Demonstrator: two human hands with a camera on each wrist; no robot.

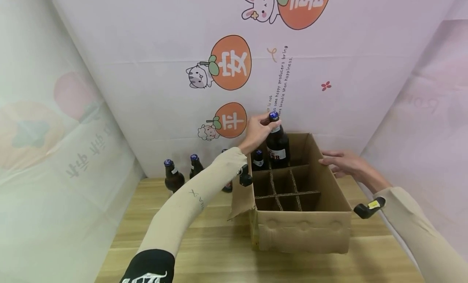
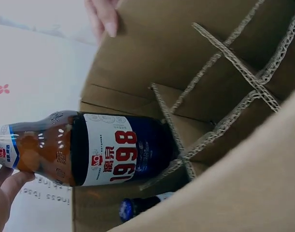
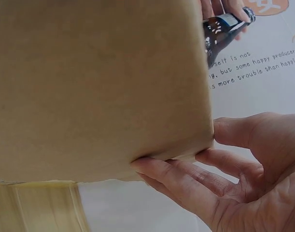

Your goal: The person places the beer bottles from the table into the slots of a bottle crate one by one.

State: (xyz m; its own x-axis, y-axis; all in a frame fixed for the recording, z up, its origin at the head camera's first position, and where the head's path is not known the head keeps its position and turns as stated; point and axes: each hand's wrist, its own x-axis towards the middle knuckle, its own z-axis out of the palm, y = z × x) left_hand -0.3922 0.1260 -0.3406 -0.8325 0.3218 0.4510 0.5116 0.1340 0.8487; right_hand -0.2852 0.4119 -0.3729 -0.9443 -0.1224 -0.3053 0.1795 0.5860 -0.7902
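A brown corrugated cardboard box (image 1: 301, 230) stands open on the pale wood-grain surface (image 1: 204, 250), split into cells by a lattice of cardboard dividers (image 1: 289, 193) whose cut edges show the wavy fluting. In the back row, at about 11 o'clock in the box, one dark glass bottle with a blue cap (image 1: 258, 159) already stands in a cell. Just to the right of it, a second brown bottle (image 1: 277, 143) stands upright, part-way down in the next cell; its white and blue label reads "1998". The left hand (image 1: 258, 130) has its grip pinched around this bottle's neck, just under the blue cap. The right hand (image 1: 345, 163) rests at the box's 3 o'clock wall, its grip spread, fingers straight against the smooth outer cardboard. Three more bottles (image 1: 173, 176) of the same kind stand on the surface at 9 o'clock from the box, near the patterned backdrop (image 1: 153, 51).
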